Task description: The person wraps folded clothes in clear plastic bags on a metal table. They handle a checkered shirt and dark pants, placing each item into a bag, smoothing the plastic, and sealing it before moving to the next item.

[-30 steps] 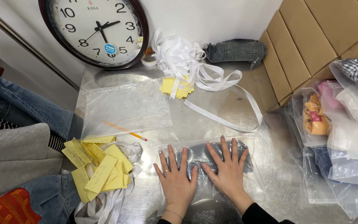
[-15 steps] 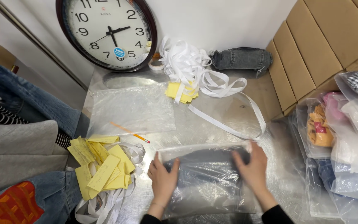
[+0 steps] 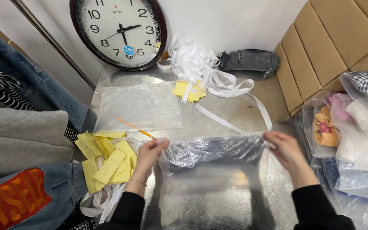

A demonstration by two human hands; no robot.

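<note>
The clock (image 3: 118, 32) stands at the back of the surface (image 3: 235, 113). Before it lies an empty bag (image 3: 139, 106). Right of the clock lies the ribbon pile (image 3: 192, 61). The paper slips (image 3: 105, 159) lie at the left, the packed bags (image 3: 354, 136) at the right.

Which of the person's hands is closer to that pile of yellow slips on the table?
The left. The left hand grips the clear bag at its left corner, right beside the yellow slips. The right hand holds the bag's opposite corner, on the far side from the slips.
</note>
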